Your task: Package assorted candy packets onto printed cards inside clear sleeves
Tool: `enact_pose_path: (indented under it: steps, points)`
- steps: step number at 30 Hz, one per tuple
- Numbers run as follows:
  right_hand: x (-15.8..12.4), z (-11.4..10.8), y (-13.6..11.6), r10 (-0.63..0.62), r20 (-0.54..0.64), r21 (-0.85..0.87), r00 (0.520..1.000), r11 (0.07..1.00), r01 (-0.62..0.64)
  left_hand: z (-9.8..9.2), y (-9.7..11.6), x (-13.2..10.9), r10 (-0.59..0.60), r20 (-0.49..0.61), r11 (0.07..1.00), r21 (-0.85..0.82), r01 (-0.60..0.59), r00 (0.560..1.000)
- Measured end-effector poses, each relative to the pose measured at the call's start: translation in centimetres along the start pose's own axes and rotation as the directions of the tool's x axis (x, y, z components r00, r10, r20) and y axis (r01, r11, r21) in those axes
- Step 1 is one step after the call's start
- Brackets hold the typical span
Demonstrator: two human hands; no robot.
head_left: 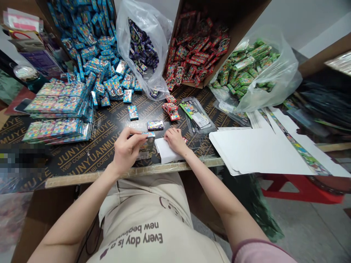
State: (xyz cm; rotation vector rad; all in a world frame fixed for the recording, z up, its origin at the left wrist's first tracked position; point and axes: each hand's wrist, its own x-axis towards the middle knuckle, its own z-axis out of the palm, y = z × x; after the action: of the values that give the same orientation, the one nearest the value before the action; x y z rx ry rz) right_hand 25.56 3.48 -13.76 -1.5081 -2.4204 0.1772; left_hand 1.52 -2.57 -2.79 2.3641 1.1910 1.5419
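Note:
My left hand [126,148] is closed on the top edge of a small printed carton [148,147], thumb and fingers pinching it near the table's front edge. Beside it, my right hand [175,140] curls its fingers over a folded white card [166,151], pressing on it. A bit of red shows next to that hand, mostly hidden. Just beyond both hands lies a dark purple box [155,125]. A blue box [133,112] and several small red boxes [171,110] lie farther back.
Blue boxes [100,69] heap at the back left, near stacked wrapped packs [57,98]. A bag of purple boxes [144,47], a carton of red boxes [194,51] and a bag of green boxes [249,65] stand behind. White card sheets [257,149] overhang the right front edge.

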Motion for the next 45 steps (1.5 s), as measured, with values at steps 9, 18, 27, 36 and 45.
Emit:
enact_pose_path:
  steps: [9, 18, 27, 36, 45]
  points:
    - [-0.3, -0.1, 0.3, 0.159, -0.059, 0.131, 0.986, 0.980, -0.150, -0.2, -0.5, -0.2, -0.054, 0.002, 0.998, -0.012, 0.054, 0.999]
    - [-0.3, 0.3, 0.5, 0.210, -0.062, 0.151, 0.976, 0.968, -0.199, 0.1, -0.4, -0.3, -0.075, 0.022, 0.997, -0.003, 0.075, 0.997]
    - [-0.7, 0.2, -0.5, 0.124, -0.042, -0.069, 0.991, 0.990, -0.127, -0.3, 0.2, -0.1, -0.088, 0.005, 0.996, -0.027, 0.088, 0.996]
    - [1.9, -9.9, -4.6, 0.194, -0.021, 0.822, 0.981, 0.562, -0.093, -2.3, 0.2, 0.3, -0.018, 0.154, 0.999, -0.029, 0.023, 0.988]
    - [4.7, -14.7, -11.0, -0.325, 0.290, 0.874, 0.900, 0.472, -0.111, -3.1, -0.5, 0.3, -0.042, 0.110, 0.990, -0.130, 0.056, 0.993]
